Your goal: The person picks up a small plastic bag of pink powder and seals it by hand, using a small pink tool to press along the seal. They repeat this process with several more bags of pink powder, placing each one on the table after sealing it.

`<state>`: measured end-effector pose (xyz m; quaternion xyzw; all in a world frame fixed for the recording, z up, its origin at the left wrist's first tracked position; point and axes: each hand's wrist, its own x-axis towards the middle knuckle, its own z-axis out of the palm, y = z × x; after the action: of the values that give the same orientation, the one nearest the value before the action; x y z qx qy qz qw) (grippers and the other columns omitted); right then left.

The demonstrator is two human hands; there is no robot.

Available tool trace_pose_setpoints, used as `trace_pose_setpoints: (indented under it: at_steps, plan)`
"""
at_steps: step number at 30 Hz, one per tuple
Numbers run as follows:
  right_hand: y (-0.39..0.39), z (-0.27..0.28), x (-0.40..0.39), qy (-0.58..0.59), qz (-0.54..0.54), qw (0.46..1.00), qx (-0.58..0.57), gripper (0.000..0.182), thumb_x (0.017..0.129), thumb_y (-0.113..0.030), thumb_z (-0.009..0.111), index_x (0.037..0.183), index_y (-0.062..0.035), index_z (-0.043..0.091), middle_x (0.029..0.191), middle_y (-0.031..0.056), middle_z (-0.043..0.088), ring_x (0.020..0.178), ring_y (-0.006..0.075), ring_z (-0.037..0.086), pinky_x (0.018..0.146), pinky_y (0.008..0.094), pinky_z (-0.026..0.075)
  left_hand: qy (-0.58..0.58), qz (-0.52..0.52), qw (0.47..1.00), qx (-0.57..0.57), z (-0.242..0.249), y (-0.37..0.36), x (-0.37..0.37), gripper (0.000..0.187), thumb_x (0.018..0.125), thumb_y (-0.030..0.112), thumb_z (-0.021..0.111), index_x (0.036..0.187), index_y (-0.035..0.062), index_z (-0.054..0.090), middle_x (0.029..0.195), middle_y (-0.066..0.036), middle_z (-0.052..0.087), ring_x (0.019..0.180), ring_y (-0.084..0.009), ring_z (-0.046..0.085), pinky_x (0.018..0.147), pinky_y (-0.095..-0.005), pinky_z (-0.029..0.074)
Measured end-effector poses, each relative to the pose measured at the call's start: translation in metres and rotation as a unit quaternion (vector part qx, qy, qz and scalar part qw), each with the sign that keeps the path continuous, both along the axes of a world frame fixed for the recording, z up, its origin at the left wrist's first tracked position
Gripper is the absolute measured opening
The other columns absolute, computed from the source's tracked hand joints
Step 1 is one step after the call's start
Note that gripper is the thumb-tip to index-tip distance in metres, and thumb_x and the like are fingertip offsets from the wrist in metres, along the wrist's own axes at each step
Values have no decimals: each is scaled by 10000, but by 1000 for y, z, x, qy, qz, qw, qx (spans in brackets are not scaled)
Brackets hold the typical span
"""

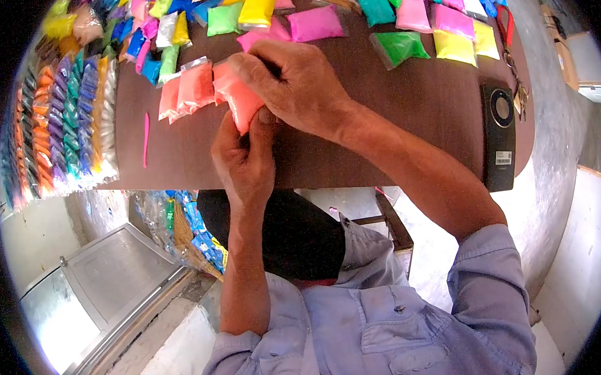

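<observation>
Dark brown wood makes up the surface [397, 118], whose far end is cut off by the top edge of the view and whose near edge ends above the person's lap. Along its left side, stacked strips of small sachets [65, 127] in orange, purple, green, blue and clear lie in rows; the fisheye rim bends and darkens them, so their print cannot be read. Just right of them a thin pink strip [145, 139] lies alone on the wood. Next come two salmon-pink powder packets [184, 92] lying side by side, touching the one in hand. The left hand [244, 161] rises from below the table edge, its fingers closed on the lower end of a salmon-pink powder packet [240, 101]; the fingertips are hidden behind the plastic. The right hand [291, 83] covers the same packet from above, fingers curled and gripping its upper part, so much of the packet is out of sight. Behind the hands, loose colour packets [314, 22] in pink, green, yellow and blue spread across the back, many cropped at the top. Farther right a green packet [400, 46] lies apart. Near the right edge a black rectangular device [499, 132] with a round ring lies flat, its label too small to read, and keys on a red strap [514, 59] lie beside it.
</observation>
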<state>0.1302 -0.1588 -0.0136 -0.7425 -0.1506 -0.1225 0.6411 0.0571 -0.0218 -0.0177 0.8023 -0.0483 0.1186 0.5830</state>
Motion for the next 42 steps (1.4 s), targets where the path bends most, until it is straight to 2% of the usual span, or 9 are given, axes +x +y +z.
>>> trace_pose_setpoints:
  at_steps: [10, 12, 13, 15, 23, 29, 37, 39, 42]
  plan:
    - [0, -4, 0, -30, -18, 999, -8, 332, 1013, -340, 648, 870, -54, 739, 763, 189, 685, 730, 390, 707, 653, 481, 554, 51, 16, 998, -41, 8, -7, -3, 221, 1030, 112, 703, 1188, -41, 681, 982, 5, 687, 859, -64, 570, 732, -228, 479]
    - [0, -4, -1, -41, -9, 999, -7, 323, 1053, -300, 667, 945, 2, 705, 709, 128, 635, 621, 165, 595, 575, 352, 485, 62, 13, 996, -56, 9, -7, -4, 225, 1026, 110, 709, 1191, -40, 681, 989, 7, 686, 867, -60, 570, 736, -222, 478]
    - [0, -3, -1, -41, -10, 999, -7, 323, 1053, -300, 667, 945, 2, 705, 709, 128, 635, 621, 165, 595, 575, 352, 485, 55, 12, 998, -42, 10, -7, -3, 223, 1027, 108, 709, 1192, -39, 681, 989, 2, 690, 871, -64, 573, 740, -228, 482]
    - [1, 0, -2, -8, -14, 1000, 3, 332, 1011, -342, 652, 876, -52, 739, 775, 188, 695, 733, 396, 708, 652, 488, 553, 48, 10, 998, -29, 9, -6, -3, 221, 1028, 107, 708, 1193, -37, 681, 990, -3, 695, 874, -67, 576, 745, -234, 487]
    - [-1, -2, 0, -17, -10, 1000, -14, 364, 1011, -356, 645, 861, -32, 716, 771, 203, 688, 716, 398, 704, 629, 483, 538, -5, 3, 999, 32, 2, -2, 0, 213, 1045, 140, 691, 1154, -43, 687, 944, -37, 703, 872, -78, 582, 752, -266, 498]
    - [-1, -6, -2, -13, -16, 1000, -12, 389, 1012, -362, 643, 842, -15, 681, 750, 215, 663, 680, 401, 684, 605, 474, 516, 57, -17, 995, -78, 13, -6, -5, 248, 1055, 197, 670, 1111, -44, 687, 873, -14, 668, 809, -56, 540, 690, -249, 455]
    - [-1, -3, -11, -24, -76, 996, -49, 360, 1039, -329, 631, 918, 4, 700, 796, 229, 678, 715, 393, 691, 642, 448, 526, 39, -15, 998, -39, 12, -2, -2, 313, 1078, 269, 640, 991, -26, 699, 737, 12, 575, 729, -68, 484, 617, -289, 428]
    - [0, -8, -12, -38, -74, 995, -54, 337, 1051, -312, 618, 982, 5, 711, 841, 225, 700, 719, 370, 698, 653, 434, 531, 26, -15, 999, -11, 11, -1, -2, 326, 1078, 290, 638, 993, -20, 691, 714, -17, 561, 715, -84, 482, 617, -310, 437]
    - [-4, -9, -21, 31, -65, 997, -39, 279, 1066, -253, 604, 1018, 7, 691, 785, 121, 650, 695, 209, 659, 641, 392, 518, 21, -16, 1000, -15, 8, 0, -2, 294, 1056, 270, 663, 976, -12, 695, 707, -70, 619, 670, -117, 499, 614, -336, 456]
